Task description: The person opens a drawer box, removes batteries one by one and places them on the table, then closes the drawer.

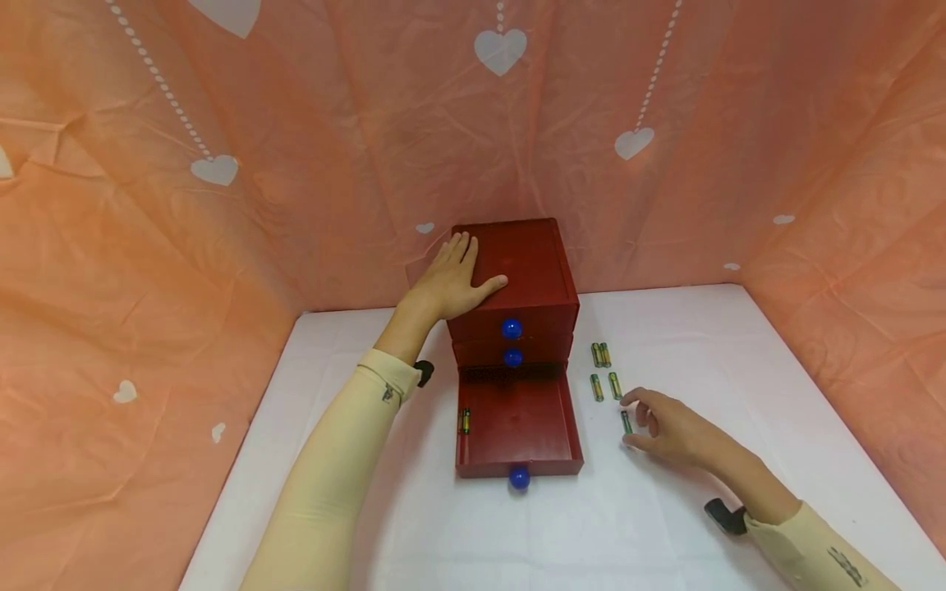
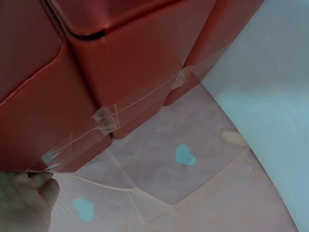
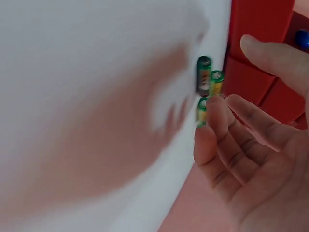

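My left hand (image 1: 452, 283) rests flat on the top left of a red drawer cabinet (image 1: 528, 263), fingers straight and thumb spread. In the left wrist view, part of that hand (image 2: 26, 198) shows by the cabinet's taped side (image 2: 140, 67). The lowest drawer (image 1: 517, 427) is pulled out, with a small green and yellow battery (image 1: 466, 421) against its left wall. To the right, my right hand (image 1: 668, 427) hovers over the table, thumb and forefinger apart on either side of a battery (image 1: 626, 423). In the right wrist view nothing sits between the thumb and the bent fingers (image 3: 231, 150).
Several more batteries (image 1: 596, 387) lie on the white table (image 1: 517, 542) right of the drawer, two of them side by side (image 1: 602, 355). Blue round knobs (image 1: 512, 328) stick out from the drawer fronts. An orange cloth with hearts (image 1: 369, 148) hangs behind and at the sides.
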Available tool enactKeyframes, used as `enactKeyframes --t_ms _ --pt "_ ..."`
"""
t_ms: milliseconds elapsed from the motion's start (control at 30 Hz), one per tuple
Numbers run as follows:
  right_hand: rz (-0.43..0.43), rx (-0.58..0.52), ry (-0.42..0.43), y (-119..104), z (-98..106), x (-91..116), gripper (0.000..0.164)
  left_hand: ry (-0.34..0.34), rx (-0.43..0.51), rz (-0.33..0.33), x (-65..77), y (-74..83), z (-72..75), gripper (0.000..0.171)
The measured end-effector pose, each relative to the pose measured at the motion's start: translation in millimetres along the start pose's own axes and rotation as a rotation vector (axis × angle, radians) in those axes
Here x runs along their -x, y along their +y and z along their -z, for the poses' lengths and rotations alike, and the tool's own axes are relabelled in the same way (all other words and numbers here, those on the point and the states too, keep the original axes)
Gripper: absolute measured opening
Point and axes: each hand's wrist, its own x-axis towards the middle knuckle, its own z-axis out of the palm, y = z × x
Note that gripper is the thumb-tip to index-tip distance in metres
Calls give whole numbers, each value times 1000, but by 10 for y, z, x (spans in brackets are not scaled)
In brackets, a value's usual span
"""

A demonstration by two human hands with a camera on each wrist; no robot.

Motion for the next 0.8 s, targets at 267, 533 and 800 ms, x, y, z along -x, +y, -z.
enactKeyframes --t_ms 267,533,800 --pt "57 31 94 -245 35 -27 47 3 6 -3 5 -7 1 99" --pt "168 -4 151 -481 -24 -82 42 3 12 -1 25 -2 8 99" --pt "197 -4 160 -686 -125 -140 43 1 11 -3 34 14 17 99"
